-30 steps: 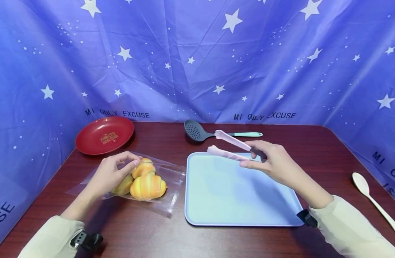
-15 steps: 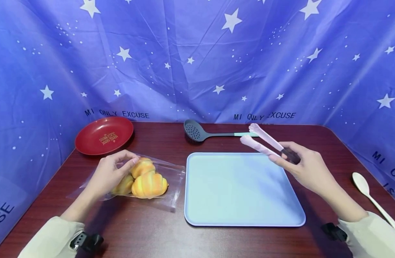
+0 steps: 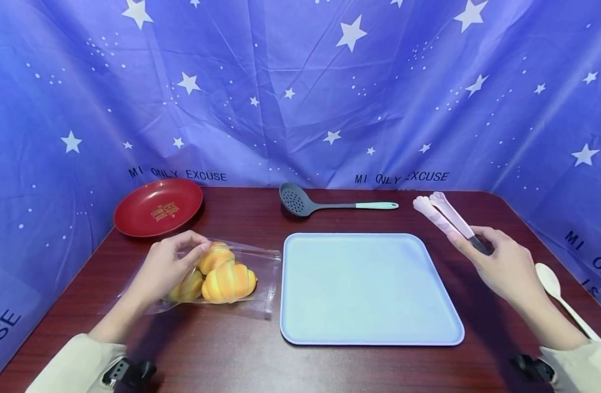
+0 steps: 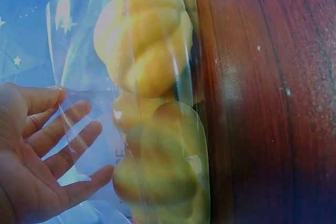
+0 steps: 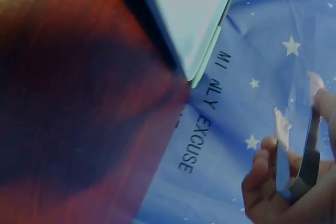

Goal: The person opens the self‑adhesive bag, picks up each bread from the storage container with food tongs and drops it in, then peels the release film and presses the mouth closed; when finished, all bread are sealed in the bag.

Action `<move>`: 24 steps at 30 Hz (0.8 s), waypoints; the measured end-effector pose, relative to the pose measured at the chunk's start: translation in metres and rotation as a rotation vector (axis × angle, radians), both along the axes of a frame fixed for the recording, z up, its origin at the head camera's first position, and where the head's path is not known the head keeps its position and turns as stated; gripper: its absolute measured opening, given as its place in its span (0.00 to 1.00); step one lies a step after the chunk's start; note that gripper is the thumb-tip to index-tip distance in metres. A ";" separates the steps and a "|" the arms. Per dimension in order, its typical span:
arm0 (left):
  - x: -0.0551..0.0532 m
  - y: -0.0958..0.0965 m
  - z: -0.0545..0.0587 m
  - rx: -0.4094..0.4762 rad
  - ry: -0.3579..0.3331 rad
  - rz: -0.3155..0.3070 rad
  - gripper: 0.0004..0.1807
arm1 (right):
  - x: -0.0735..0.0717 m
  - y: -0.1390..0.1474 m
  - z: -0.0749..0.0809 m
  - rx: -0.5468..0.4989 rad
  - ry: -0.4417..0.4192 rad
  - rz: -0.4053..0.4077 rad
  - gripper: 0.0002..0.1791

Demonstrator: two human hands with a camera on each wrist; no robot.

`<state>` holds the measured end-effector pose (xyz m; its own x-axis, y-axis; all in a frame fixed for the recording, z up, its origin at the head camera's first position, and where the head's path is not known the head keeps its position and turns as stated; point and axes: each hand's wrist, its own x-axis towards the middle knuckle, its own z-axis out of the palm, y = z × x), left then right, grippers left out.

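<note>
At the left, my left hand (image 3: 167, 266) pinches the upper edge of a clear plastic zip bag (image 3: 263, 278) between thumb and index finger; the other fingers spread loosely behind the film in the left wrist view. Inside the bag lie several yellow-orange bread rolls (image 3: 228, 282), one of them a twisted roll (image 4: 149, 40) near the top of that view. Over the table's right side, my right hand (image 3: 509, 267) grips pink paw-tipped tongs (image 3: 445, 214) by their dark end. Their arms stand slightly apart with nothing between them, tips pointing up and left.
A pale blue tray (image 3: 371, 289) lies mid-table between the hands. Behind it is a grey skimmer (image 3: 295, 201) with a mint handle. A red plate (image 3: 158, 210) sits at the back left, and a cream spoon (image 3: 551, 281) lies right, partly behind the right forearm.
My right hand has carried the tongs rightward from above the tray to beyond its right edge, and their arms have come closer together. The left hand stays put; the bag's zip end has shifted slightly.
</note>
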<state>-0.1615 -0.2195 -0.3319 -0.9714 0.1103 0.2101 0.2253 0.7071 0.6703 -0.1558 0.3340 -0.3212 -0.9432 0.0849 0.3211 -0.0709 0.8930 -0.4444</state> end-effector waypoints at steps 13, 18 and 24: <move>-0.001 -0.004 -0.005 -0.017 0.044 -0.045 0.06 | 0.000 0.033 -0.022 0.061 -0.130 -0.103 0.40; -0.004 -0.008 -0.009 -0.036 0.084 -0.089 0.05 | 0.000 0.048 -0.028 0.092 -0.235 -0.100 0.42; -0.005 -0.011 -0.011 -0.047 0.095 -0.123 0.05 | 0.003 0.063 -0.032 0.116 -0.389 -0.105 0.44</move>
<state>-0.1668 -0.2309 -0.3433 -0.9259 0.2390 0.2926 0.3732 0.7002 0.6086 -0.1530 0.3966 -0.3531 -0.9843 0.1709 -0.0446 0.1762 0.9323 -0.3158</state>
